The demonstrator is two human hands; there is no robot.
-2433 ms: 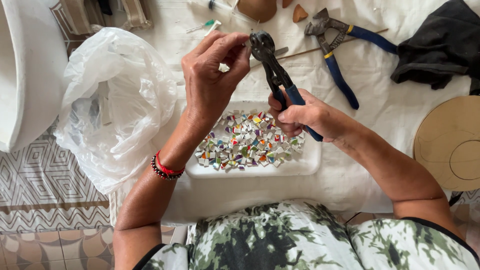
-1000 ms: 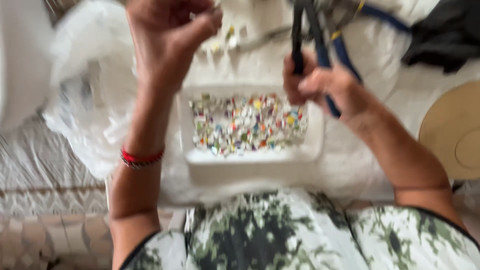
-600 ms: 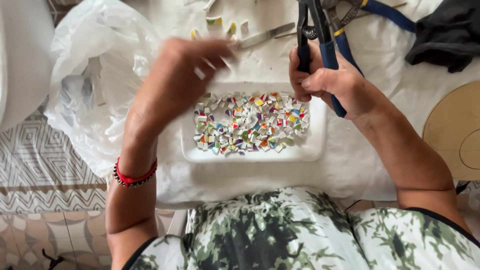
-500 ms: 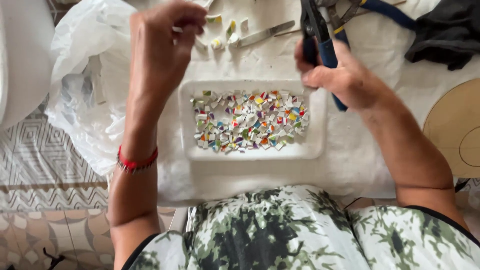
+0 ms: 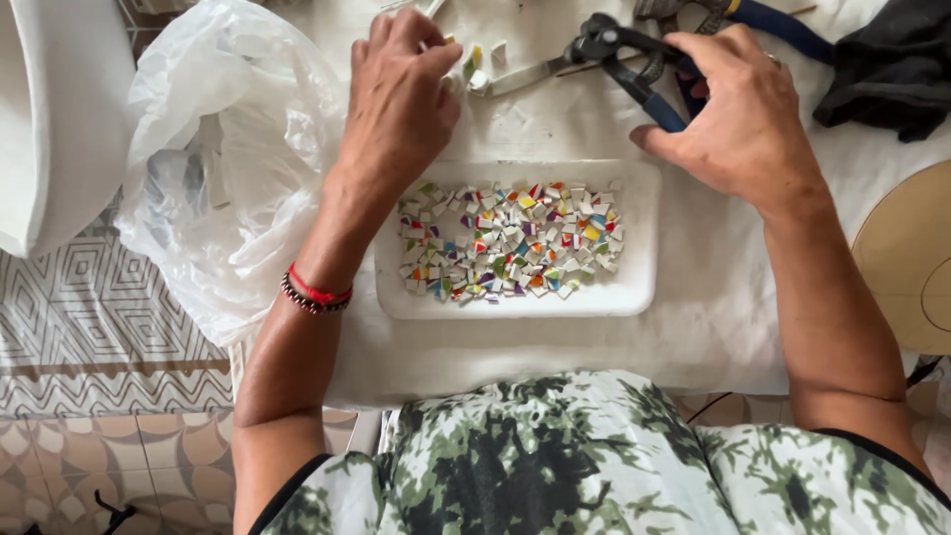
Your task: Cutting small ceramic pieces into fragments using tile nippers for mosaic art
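Fingers [image 5: 421,40] of the left hand [image 5: 396,109] bent down past the far edge of the tray, tips on small pale bits of tile [image 5: 474,61] lying on the white cloth [image 5: 713,327]. Whether a bit is pinched or only touched: cannot tell, tips hidden behind the hand. Fingers [image 5: 698,50] of the right hand [image 5: 738,124] curled round the blue handles of the black nippers [image 5: 634,64], held tight, black head pointing left toward the tile bits. Jaws nearly together, nothing seen between them.

Just below both hands, white tray [image 5: 639,287] flat on the cloth. Inside, lots of tiny broken tile pieces [image 5: 510,238], white with red, yellow, green, blue and purple, spread in one thin layer. Neither hand touching them.

On the left wrist, red and dark bead bracelet [image 5: 315,293]. Left of that arm, crinkly clear plastic bag [image 5: 228,149], partly on the cloth. Further left, big white curved thing [image 5: 54,109], only partly seen. Beyond the right hand, a second pair of blue-handled pliers [image 5: 768,18] and a dark cloth [image 5: 897,64]. At the right edge, round tan board [image 5: 906,258]. Below the table on the left, patterned floor tiles [image 5: 89,347]. Nearest the camera, green and white printed clothes [image 5: 614,466].
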